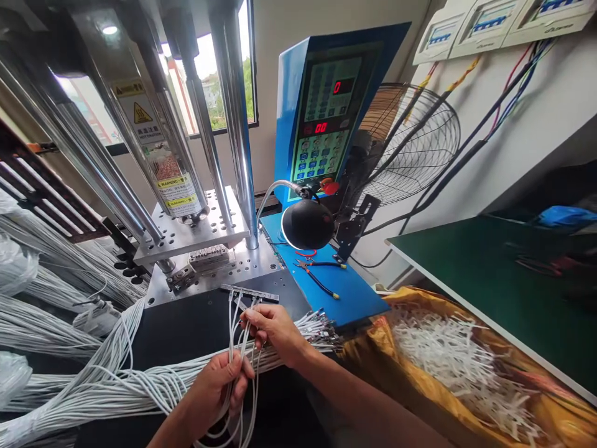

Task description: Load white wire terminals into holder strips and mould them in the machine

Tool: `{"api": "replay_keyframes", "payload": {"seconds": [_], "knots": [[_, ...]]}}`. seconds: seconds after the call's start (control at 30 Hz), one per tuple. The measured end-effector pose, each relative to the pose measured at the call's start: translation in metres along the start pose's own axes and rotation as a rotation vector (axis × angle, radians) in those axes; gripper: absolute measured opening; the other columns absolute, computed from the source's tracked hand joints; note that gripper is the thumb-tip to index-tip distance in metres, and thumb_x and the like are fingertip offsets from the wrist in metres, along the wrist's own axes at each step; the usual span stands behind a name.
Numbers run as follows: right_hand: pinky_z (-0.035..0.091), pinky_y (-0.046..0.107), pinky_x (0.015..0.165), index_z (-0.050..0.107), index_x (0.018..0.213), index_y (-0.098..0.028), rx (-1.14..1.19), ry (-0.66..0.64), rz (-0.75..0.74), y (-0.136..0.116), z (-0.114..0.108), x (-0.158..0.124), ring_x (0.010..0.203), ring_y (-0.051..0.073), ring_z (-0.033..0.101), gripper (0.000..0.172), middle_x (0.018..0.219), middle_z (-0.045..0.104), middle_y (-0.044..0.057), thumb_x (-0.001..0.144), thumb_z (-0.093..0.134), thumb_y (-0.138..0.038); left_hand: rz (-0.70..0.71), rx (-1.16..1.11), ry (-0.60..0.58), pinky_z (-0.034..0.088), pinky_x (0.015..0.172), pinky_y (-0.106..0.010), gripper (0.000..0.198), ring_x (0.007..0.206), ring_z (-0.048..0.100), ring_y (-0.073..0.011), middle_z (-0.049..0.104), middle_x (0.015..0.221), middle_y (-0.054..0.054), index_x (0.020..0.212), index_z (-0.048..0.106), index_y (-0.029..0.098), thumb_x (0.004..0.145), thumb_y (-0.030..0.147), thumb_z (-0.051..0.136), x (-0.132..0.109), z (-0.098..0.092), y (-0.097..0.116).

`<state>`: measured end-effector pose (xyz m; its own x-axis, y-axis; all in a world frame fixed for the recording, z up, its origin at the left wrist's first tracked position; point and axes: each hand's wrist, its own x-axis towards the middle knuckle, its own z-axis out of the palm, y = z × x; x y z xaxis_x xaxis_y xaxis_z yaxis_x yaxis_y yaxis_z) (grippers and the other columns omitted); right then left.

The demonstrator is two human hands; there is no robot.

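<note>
White cables [240, 336], a small handful of them, run up from the person's left hand [219, 386] to a dark bar-shaped fixture [249, 292] lying on the grey machine bed [242, 264], where their ends sit side by side. The left hand is curled shut around the bunch low down, in front of the machine. The right hand [275, 330] is just above it, fingers pinched closed on one or two of the same cables a little below the fixture. Under both hands a thick bundle of white leads [116, 386] sweeps across from the left, its metal-tipped ends [319, 330] fanned out to the right of the right hand. Beyond that lies a blue shelf [345, 292] with pliers [319, 264], a black gooseneck lamp [305, 224] and the blue control panel [326, 118]. To the right, a yellow bag [513, 348] holds white scrap pieces [457, 367], beside a green tabletop [489, 280].
</note>
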<state>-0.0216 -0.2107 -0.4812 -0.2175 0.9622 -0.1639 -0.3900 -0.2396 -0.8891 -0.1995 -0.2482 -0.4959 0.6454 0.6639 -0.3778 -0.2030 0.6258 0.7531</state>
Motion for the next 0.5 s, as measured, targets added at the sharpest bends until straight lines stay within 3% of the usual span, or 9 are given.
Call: {"api": "replay_keyframes", "payload": {"seconds": [0.5], "knots": [[0.042, 0.017, 0.044, 0.07, 0.084, -0.009, 0.05, -0.034, 0.051, 0.0016, -0.005, 0.0033, 0.06, 0.009, 0.051, 0.034, 0.079, 0.064, 0.007, 0.081, 0.068, -0.042, 0.004, -0.001, 0.004, 0.029, 0.034, -0.015, 0.034, 0.035, 0.029, -0.0048, 0.046, 0.048, 0.005, 0.081, 0.064, 0.014, 0.09, 0.046, 0.058, 0.0035, -0.0031, -0.002]]}}
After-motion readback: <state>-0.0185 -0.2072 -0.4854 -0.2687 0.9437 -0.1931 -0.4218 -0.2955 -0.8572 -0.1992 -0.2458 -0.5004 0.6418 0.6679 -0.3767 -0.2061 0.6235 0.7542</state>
